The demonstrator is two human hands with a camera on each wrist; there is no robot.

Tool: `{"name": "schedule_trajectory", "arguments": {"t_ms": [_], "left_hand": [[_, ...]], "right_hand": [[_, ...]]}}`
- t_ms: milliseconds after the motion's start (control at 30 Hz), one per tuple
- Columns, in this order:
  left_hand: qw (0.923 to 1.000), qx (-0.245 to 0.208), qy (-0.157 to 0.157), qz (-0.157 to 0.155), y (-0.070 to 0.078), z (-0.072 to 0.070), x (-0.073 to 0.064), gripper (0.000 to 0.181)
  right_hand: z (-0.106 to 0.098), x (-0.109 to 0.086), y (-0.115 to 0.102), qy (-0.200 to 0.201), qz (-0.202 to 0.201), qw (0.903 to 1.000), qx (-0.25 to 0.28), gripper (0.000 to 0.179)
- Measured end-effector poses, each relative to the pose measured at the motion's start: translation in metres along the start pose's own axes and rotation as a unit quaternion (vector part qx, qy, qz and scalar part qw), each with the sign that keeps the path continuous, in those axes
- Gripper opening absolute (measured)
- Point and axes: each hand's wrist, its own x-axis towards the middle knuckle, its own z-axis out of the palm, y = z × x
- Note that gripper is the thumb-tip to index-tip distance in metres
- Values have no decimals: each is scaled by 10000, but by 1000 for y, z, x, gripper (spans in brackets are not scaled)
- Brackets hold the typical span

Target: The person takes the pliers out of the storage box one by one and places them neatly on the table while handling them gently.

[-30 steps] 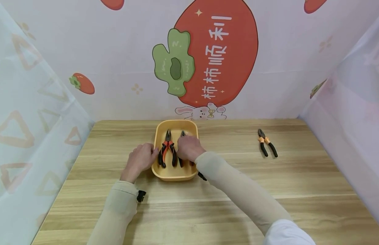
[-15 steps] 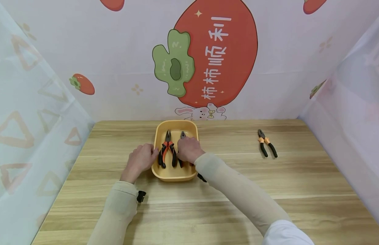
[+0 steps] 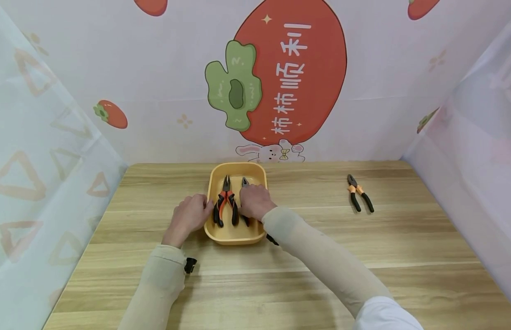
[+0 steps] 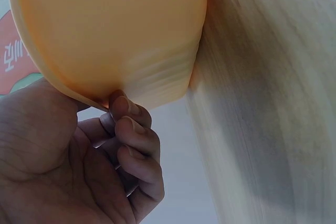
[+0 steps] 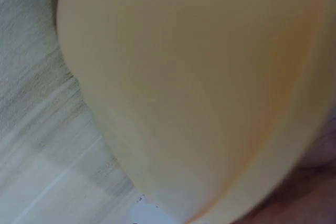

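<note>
A yellow plastic basin [image 3: 235,240] stands on the table, seen also as a smooth outer wall in both wrist views. My left hand [image 3: 191,213] pinches its left rim between thumb and curled fingers; the left wrist view shows the fingertips [image 4: 137,129] on the wall. Inside the basin, long-nose pliers [image 3: 226,192] with red-and-black handles lie spread on the left. My right hand [image 3: 255,201] reaches in at the right and grips a second pair of pliers [image 3: 245,182]. Its grey head sticks out beyond the knuckles, and the hand hides most of the handles.
Farther right on the wooden table [image 3: 305,275] lie combination pliers [image 3: 358,192] with orange-and-black handles, spread apart. A printed cloth backdrop [image 3: 164,55] rises behind the table, with cloth sides at left and right.
The pliers under my right hand have turned slightly, the head tipping left and the handle ends drawing in under the hand. My left hand stays on the rim.
</note>
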Motion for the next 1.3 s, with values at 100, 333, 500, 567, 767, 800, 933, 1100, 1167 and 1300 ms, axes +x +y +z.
{"name": "schedule_trajectory", "arguments": {"t_ms": [100,333,500,567,767,800,933,1100,1167,1300], "left_hand": [[10000,5,7,20,-1,0,0,38],[10000,1,36,58,-1,0,0,38],[10000,-24,19,48,-1,0,0,38],[10000,-47,7,37,-1,0,0,37],[10000,-57,-5,7,-1,1,1,37],[10000,-50,2,8,-1,1,1,37],[10000,-37,28,55,-1,0,0,37],[10000,-35,22,40,-1,0,0,37],[10000,-32,29,48,0,0,0,38],[10000,-22,23,38,0,0,0,38]], "right_hand": [[2,0,-1,30,-34,9997,-242,28],[4,2,-2,107,-39,9991,-403,32],[3,3,-1,9,5,9997,-231,34],[3,3,-1,-9,39,9999,-136,35],[3,2,-2,151,95,9998,-66,39],[3,1,-2,186,94,9997,-88,40],[2,1,-2,166,95,9996,-199,40],[1,2,-3,15,41,9997,-228,39],[1,2,-2,-3,17,9998,-223,38],[2,3,-2,-18,32,9999,-122,37]]}}
